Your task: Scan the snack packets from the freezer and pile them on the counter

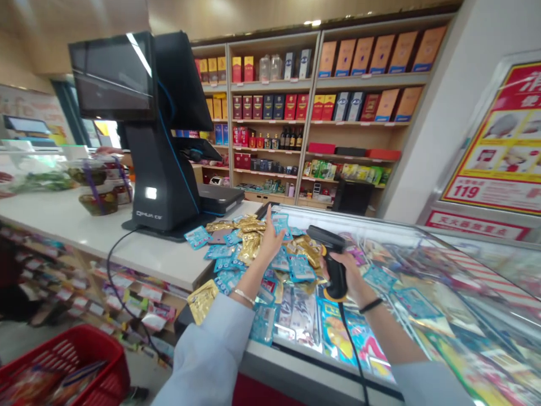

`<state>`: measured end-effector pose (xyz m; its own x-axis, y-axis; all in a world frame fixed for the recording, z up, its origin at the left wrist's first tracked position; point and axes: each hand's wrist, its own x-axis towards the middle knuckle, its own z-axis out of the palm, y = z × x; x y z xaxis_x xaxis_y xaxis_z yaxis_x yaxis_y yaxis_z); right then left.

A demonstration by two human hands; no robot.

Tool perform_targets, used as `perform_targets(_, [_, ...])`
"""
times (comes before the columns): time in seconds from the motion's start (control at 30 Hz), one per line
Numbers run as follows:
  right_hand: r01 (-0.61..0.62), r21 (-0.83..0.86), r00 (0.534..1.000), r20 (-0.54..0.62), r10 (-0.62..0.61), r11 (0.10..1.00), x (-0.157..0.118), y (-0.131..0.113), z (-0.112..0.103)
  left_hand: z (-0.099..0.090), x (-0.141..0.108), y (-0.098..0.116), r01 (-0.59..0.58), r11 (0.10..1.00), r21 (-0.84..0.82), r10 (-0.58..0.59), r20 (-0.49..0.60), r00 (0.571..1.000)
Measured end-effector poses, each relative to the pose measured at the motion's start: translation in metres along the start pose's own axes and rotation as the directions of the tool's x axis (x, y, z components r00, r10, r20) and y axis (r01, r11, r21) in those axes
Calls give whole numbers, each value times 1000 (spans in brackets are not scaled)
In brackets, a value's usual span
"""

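Observation:
My right hand (350, 276) is closed round the handle of a black and yellow barcode scanner (336, 262), whose head points left and whose cable hangs down. My left hand (271, 239) is over the pile with its index finger stretched up and the thumb apart; I see nothing held in it. Under and around it lie several blue packets (301, 268) and gold packets (250, 248), heaped across the counter edge and the freezer's glass top. A flat dark device (220, 237) lies partly among the packets at the left.
A black point-of-sale terminal (164, 192) stands on the white counter (169, 262), its cable looping down. Plastic tubs (99, 200) are left of it. A red basket (101, 344) holds goods below. The glass-topped freezer (422, 248) extends right. Shelves (273, 84) stand behind.

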<state>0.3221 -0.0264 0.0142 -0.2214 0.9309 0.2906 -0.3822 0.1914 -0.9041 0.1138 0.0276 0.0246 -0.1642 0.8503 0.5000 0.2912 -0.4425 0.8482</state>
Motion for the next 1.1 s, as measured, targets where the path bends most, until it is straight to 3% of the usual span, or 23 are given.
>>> perform_targets(0.1, [1,-12,1000,4,-1,1000,0,0,0,0,2,-4,-158,987,11,158,38,987])
perform_targets(0.17, [-2,-18,1000,7,2,1000,0,0,-1,0,4,-9,-189,982,-18,189,37,981])
perform_targets(0.4, [4,-31,999,38,-3,1000,-1,0,-2,3,8,-21,-188,981,-45,190,39,981])
perform_targets(1.1, [17,-59,1000,9,-16,998,-1,-1,-1,2,5,-16,-215,976,41,214,39,976])
